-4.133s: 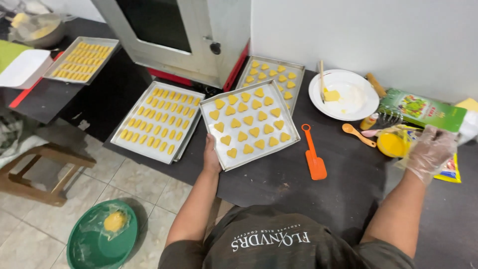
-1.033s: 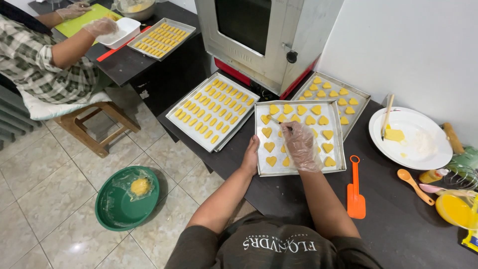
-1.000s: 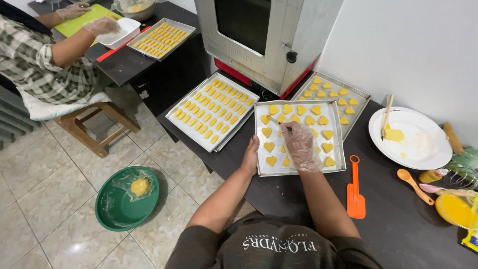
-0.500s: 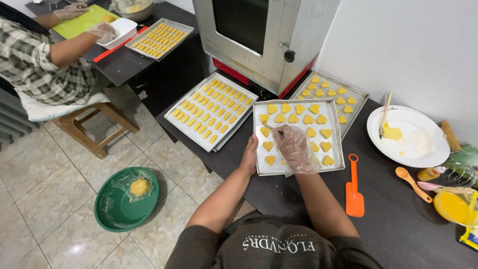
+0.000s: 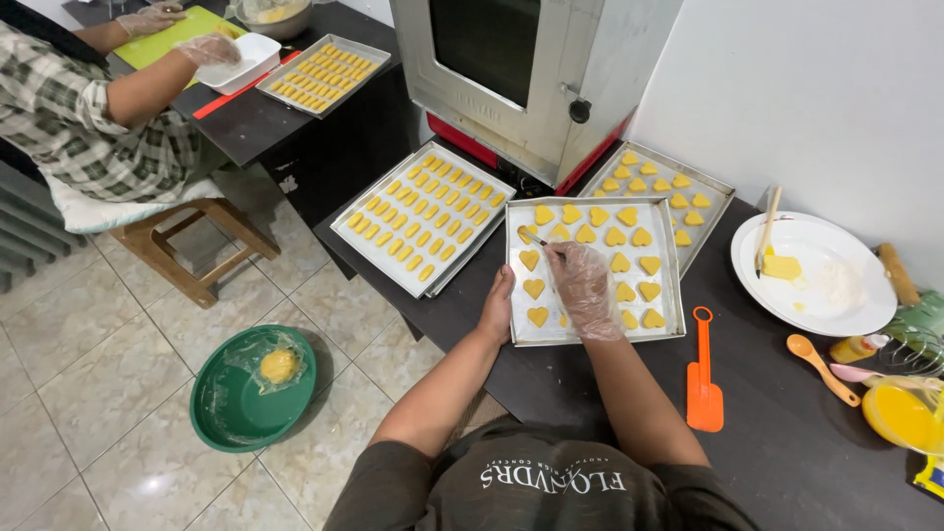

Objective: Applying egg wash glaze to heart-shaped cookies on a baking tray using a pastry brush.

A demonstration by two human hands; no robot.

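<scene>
A metal baking tray (image 5: 590, 337) with several yellow heart-shaped cookies (image 5: 616, 236) lies on the dark table in front of me. My left hand (image 5: 498, 304) grips the tray's near left edge. My right hand (image 5: 586, 289), in a clear plastic glove, hovers over the tray and holds a small brush (image 5: 537, 239). The brush tip rests over a cookie at the tray's far left.
Two more cookie trays (image 5: 423, 229) (image 5: 661, 190) flank mine below a metal oven (image 5: 521, 59). An orange spatula (image 5: 703, 379), a white plate (image 5: 821, 275) and a cup of yellow liquid (image 5: 900, 413) sit to the right. A seated person (image 5: 88, 98) works far left. A green basin (image 5: 254, 385) stands on the floor.
My right hand came from the table's right side to the tray. In the last second it slid left across the cookies with the brush, while my left hand kept its hold on the tray.
</scene>
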